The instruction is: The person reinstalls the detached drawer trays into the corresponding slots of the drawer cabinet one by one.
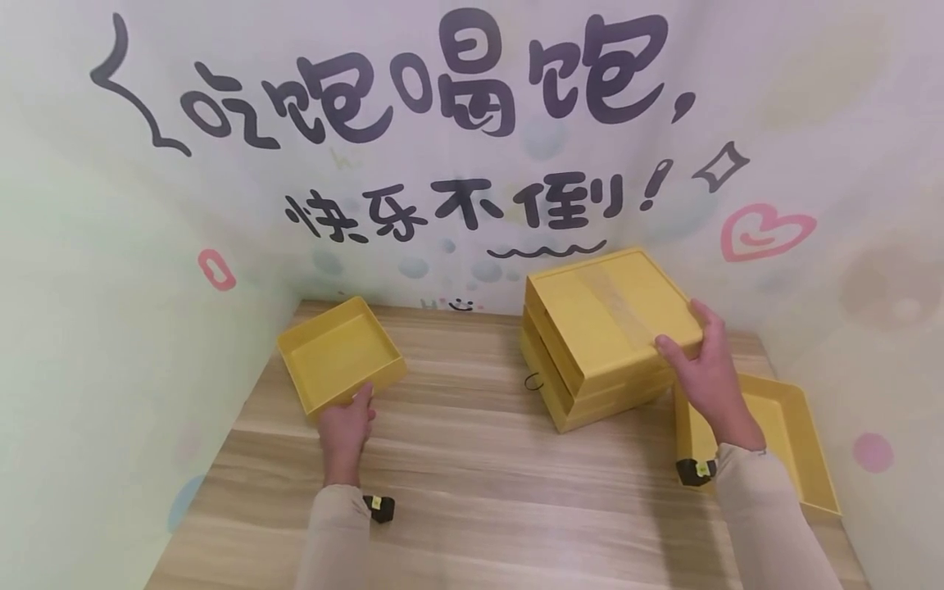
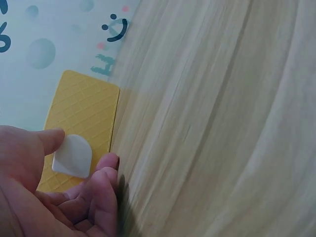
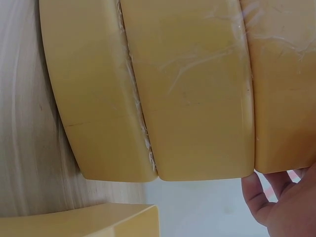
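Observation:
At the table's left, my left hand (image 1: 345, 426) holds the near side of a shallow yellow drawer (image 1: 335, 360). In the left wrist view, my thumb lies against the white handle (image 2: 73, 155) on the drawer's waffle-patterned front, and the other fingers curl below it. To the right stands a yellow drawer cabinet (image 1: 612, 319) of stacked tiers, with a strip of clear tape across its top. My right hand (image 1: 711, 377) grips its right corner, thumb on the top and fingers on the side. Gaps show in the cabinet's left face, where a small dark loop sticks out.
Another yellow drawer (image 1: 800, 442) lies right of the cabinet, partly covered by my right forearm. Behind the wood-grain table (image 1: 472, 492) rises a white wall sheet (image 1: 457, 270) with black lettering and drawings. More pale sheets close off both sides.

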Action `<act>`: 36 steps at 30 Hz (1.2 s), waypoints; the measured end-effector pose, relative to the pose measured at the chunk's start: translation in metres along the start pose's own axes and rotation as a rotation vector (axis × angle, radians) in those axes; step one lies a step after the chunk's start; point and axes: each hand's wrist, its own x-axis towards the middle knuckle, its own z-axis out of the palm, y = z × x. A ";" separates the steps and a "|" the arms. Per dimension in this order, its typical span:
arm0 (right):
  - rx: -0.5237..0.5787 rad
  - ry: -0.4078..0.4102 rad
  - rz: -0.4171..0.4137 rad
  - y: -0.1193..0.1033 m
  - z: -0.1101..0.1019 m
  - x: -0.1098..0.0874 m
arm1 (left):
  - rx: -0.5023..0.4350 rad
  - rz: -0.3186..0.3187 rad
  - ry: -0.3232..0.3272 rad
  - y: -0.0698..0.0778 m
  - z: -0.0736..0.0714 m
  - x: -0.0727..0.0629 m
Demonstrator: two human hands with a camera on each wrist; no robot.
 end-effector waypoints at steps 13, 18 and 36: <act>-0.003 -0.006 -0.014 -0.003 0.001 -0.004 | 0.100 -0.003 0.089 -0.002 0.005 -0.010; 0.000 -0.007 -0.026 -0.002 0.002 -0.004 | 0.122 0.020 0.126 -0.002 0.004 -0.012; -0.003 -0.001 -0.029 0.000 0.000 -0.002 | 0.105 0.041 0.159 -0.003 0.005 -0.015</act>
